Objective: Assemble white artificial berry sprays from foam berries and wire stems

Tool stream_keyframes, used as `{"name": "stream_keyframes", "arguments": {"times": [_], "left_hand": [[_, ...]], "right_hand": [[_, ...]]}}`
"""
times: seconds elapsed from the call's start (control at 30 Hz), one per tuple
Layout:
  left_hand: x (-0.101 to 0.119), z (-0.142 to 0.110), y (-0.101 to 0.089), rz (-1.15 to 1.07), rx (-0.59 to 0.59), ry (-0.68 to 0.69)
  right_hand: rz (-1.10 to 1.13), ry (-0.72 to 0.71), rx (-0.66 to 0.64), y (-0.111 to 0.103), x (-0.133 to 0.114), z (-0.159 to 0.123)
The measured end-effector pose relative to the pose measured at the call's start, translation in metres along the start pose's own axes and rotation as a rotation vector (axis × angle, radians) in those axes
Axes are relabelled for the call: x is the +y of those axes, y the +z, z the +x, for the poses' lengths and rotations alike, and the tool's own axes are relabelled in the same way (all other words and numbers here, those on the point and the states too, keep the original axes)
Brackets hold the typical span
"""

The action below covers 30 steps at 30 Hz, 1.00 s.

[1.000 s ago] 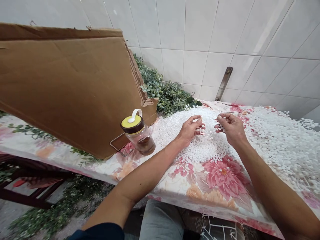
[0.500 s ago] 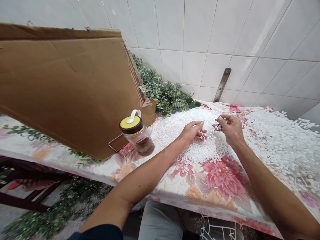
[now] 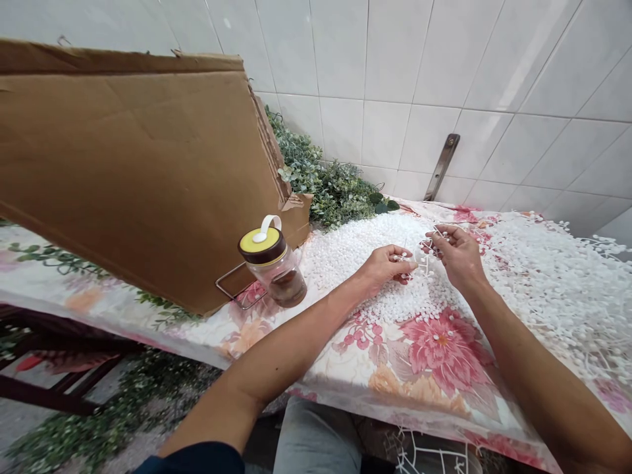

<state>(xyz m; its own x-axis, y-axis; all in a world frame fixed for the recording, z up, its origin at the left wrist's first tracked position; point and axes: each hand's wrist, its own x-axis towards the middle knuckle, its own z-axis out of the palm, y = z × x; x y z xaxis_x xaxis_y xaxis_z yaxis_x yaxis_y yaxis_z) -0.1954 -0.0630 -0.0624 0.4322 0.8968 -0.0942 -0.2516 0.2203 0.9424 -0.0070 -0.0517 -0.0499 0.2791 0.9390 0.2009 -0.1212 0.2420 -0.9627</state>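
White plastic berry sprig [image 3: 419,255] held between both hands, above sprig heap [image 3: 345,243]. L hand [image 3: 386,266]: fingers together, pinched on sprig. R hand [image 3: 457,253]: fingertips clamped on same. Lidded glass jar [image 3: 272,266] stood at 9 o'clock from hands, on floral cloth [image 3: 336,368].

No legible text, label, brand, number or sign found in this view. Surfaces inspected: the yellow lid [image 3: 258,240] and the body of the glass jar [image 3: 284,283] at the near left of the table; the cardboard sheet [image 3: 133,178] at left; the floral tablecloth [image 3: 434,355]; the metal bracket [image 3: 441,167] on the far wall tiles. None of these carries a readable marking.
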Motion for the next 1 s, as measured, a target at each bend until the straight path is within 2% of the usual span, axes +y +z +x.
{"name": "stream_keyframes", "arguments": {"times": [0.13, 0.2, 0.47, 0.67, 0.8, 0.87, 1.0], "left_hand": [[-0.002, -0.005, 0.003, 0.102, -0.13, -0.044], [-0.004, -0.007, 0.005, 0.147, -0.151, -0.052], [-0.004, -0.005, 0.004, 0.264, -0.06, 0.06], [-0.001, 0.0, 0.0, 0.137, 0.012, 0.056], [-0.002, 0.003, -0.002, 0.056, 0.049, 0.032], [-0.003, 0.005, -0.002, 0.043, 0.066, 0.033], [-0.003, 0.006, -0.003, -0.006, 0.108, 0.062]], "right_hand": [[-0.009, 0.005, -0.041, 0.002, 0.0, -0.003], [-0.008, 0.003, -0.079, 0.003, -0.002, -0.006], [-0.081, -0.051, -0.186, 0.006, -0.011, -0.011], [-0.29, -0.037, -0.066, -0.007, -0.003, 0.001], [-0.417, -0.098, -0.003, -0.018, -0.012, 0.006], [-0.471, -0.097, -0.059, -0.021, -0.02, 0.002], [-0.658, 0.034, -0.312, -0.018, -0.029, -0.019]]}}
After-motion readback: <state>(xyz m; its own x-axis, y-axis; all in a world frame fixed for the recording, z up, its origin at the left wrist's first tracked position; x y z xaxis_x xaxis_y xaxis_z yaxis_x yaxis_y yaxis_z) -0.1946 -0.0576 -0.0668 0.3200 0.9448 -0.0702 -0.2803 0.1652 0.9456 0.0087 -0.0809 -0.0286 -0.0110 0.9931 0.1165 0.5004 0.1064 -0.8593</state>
